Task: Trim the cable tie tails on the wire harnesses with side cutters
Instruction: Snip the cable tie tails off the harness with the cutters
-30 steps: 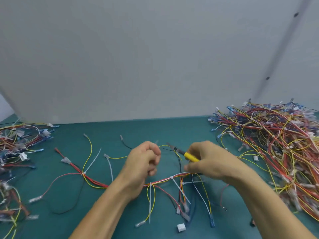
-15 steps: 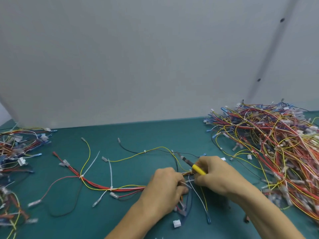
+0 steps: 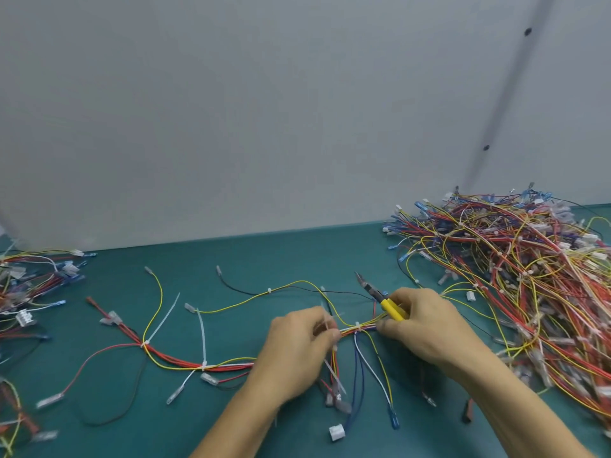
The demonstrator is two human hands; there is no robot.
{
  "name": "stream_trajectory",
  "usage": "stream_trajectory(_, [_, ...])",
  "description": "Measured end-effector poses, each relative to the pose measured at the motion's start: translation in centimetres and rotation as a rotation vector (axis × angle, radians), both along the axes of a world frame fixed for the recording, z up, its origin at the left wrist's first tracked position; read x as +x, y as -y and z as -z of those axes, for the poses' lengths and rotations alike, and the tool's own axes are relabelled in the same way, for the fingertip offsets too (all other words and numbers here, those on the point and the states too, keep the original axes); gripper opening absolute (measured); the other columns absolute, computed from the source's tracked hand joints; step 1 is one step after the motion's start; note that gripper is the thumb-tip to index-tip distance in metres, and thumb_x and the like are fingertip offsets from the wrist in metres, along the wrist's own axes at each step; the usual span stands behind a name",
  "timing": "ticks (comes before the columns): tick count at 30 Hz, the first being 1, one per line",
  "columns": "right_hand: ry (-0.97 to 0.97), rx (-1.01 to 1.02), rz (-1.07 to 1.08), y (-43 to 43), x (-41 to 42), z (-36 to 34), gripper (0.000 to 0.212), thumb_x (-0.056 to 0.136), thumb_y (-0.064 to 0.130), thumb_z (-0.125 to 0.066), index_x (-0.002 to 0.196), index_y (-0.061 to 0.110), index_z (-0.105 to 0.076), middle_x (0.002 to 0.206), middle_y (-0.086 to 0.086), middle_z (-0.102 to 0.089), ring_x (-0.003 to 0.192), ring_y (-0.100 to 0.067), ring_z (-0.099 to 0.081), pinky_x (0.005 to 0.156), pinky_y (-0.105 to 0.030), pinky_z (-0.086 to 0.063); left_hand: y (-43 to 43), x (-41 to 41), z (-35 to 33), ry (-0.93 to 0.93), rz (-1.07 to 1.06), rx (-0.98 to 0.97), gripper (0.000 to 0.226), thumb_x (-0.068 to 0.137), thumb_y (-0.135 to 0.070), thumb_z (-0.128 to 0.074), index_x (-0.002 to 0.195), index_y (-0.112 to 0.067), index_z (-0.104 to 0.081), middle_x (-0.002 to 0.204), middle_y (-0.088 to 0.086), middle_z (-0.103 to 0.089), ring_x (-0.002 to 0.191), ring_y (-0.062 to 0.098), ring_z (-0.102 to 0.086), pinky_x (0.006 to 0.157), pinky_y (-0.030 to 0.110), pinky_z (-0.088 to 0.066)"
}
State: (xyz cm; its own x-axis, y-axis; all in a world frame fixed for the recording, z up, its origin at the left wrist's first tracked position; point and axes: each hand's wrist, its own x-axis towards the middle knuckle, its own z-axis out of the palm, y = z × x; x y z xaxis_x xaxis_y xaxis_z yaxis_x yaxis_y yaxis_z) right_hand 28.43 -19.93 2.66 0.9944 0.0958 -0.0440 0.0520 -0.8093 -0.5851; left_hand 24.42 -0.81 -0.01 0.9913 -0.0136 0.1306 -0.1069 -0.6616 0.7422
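A wire harness (image 3: 185,360) of red, yellow and black wires lies spread across the green table. White cable tie tails (image 3: 202,338) stick up from it at left and centre. My left hand (image 3: 297,348) pinches the bundle beside a white tie (image 3: 357,325). On the other side of that tie, my right hand (image 3: 420,325) grips the same bundle, fingers curled. The yellow-handled side cutters (image 3: 380,297) sit in that same hand, their dark jaws pointing up and left, clear of any tie.
A big heap of harnesses (image 3: 515,276) fills the right side up to the grey wall (image 3: 297,110). A smaller pile (image 3: 29,285) lies at the left edge. Loose connectors (image 3: 336,433) and blue wires lie near the front, below my hands.
Both hands came down from mid-air to the table and closed on the bundle near its right end. The harness shifted right, and the cutters tilted further up.
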Motion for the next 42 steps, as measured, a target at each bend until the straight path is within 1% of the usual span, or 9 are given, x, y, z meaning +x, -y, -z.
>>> stream_trajectory(2, [0.048,-0.041,-0.018,-0.1,-0.4,-1.0,0.01,0.077,0.03,-0.067,0.077,0.021,-0.061,0.068,0.001,-0.059,0.067,-0.012,-0.051,0.053,-0.026,-0.036,-0.8,0.3,0.0,-0.058,0.013,-0.113,0.015,0.084,-0.021,-0.068,0.07,-0.024,-0.063,0.054,-0.018,-0.055,0.053,0.001,-0.042,0.056,0.015,-0.035])
stream_trajectory(6, [0.036,-0.159,-0.093,-0.7,-2.2,-3.1,0.015,0.075,0.03,-0.058,0.077,0.017,-0.053,0.069,0.0,-0.053,0.066,-0.014,-0.047,0.051,-0.027,-0.033,-1.4,0.7,0.2,-0.102,0.053,-0.206,0.012,0.084,-0.018,-0.069,0.074,-0.023,-0.066,0.061,-0.014,-0.057,0.06,0.007,-0.046,0.064,0.025,-0.039])
stream_trajectory(9, [0.027,-0.342,-0.148,-1.6,-4.5,-3.2,0.024,0.076,0.039,-0.051,0.074,0.016,-0.045,0.071,0.0,-0.046,0.071,-0.025,-0.046,0.051,-0.03,-0.03,-1.6,0.8,0.4,-0.105,0.052,-0.252,0.011,0.084,-0.017,-0.07,0.074,-0.021,-0.067,0.062,-0.012,-0.057,0.059,0.008,-0.044,0.063,0.027,-0.037])
stream_trajectory(12, [-0.025,-0.493,-0.167,-2.6,-6.8,-2.6,0.032,0.079,0.047,-0.047,0.071,0.019,-0.037,0.072,0.002,-0.036,0.076,-0.028,-0.042,0.057,-0.033,-0.03,-1.5,0.9,0.5,-0.109,0.038,-0.255,0.012,0.083,-0.018,-0.071,0.073,-0.022,-0.067,0.06,-0.013,-0.057,0.057,0.007,-0.044,0.062,0.026,-0.037])
stream_trajectory(15, [-0.095,-0.549,-0.172,-2.7,-7.8,-2.1,0.033,0.082,0.051,-0.047,0.074,0.022,-0.034,0.074,0.003,-0.028,0.081,-0.029,-0.039,0.068,-0.033,-0.033,-1.4,0.9,0.4,-0.105,0.033,-0.229,0.014,0.083,-0.02,-0.071,0.071,-0.024,-0.066,0.059,-0.015,-0.058,0.057,0.005,-0.045,0.061,0.024,-0.038])
stream_trajectory(22, [-0.098,-0.595,-0.155,-2.3,-8.0,-2.1,0.029,0.079,0.05,-0.047,0.078,0.023,-0.037,0.074,0.003,-0.028,0.083,-0.029,-0.043,0.068,-0.033,-0.033,-1.5,1.0,0.6,-0.115,0.035,-0.236,0.011,0.083,-0.021,-0.071,0.073,-0.022,-0.067,0.065,-0.01,-0.061,0.062,0.009,-0.048,0.065,0.027,-0.041])
stream_trajectory(29, [-0.101,-0.58,-0.172,-2.7,-8.1,-1.7,0.026,0.08,0.048,-0.047,0.083,0.023,-0.04,0.073,0.002,-0.029,0.081,-0.029,-0.039,0.069,-0.033,-0.033,-1.5,1.1,0.7,-0.125,0.035,-0.263,0.01,0.083,-0.019,-0.072,0.073,-0.021,-0.067,0.058,-0.015,-0.057,0.053,0.005,-0.042,0.058,0.025,-0.035])
stream_trajectory(33, [-0.111,-0.577,-0.169,-2.8,-8.0,-1.6,0.026,0.079,0.048,-0.047,0.083,0.023,-0.04,0.074,0.002,-0.029,0.08,-0.029,-0.039,0.068,-0.034,-0.034,-1.5,1.2,0.7,-0.128,0.044,-0.273,0.011,0.082,-0.019,-0.072,0.072,-0.021,-0.067,0.059,-0.014,-0.058,0.057,0.007,-0.045,0.061,0.026,-0.037])
stream_trajectory(42, [-0.082,-0.571,-0.149,-3.2,-8.0,-1.3,0.028,0.08,0.05,-0.046,0.081,0.023,-0.041,0.074,0.002,-0.033,0.079,-0.029,-0.041,0.066,-0.034,-0.034,-1.6,1.2,0.8,-0.139,0.048,-0.281,0.01,0.082,-0.02,-0.072,0.073,-0.019,-0.067,0.058,-0.013,-0.056,0.054,0.006,-0.04,0.058,0.025,-0.034])
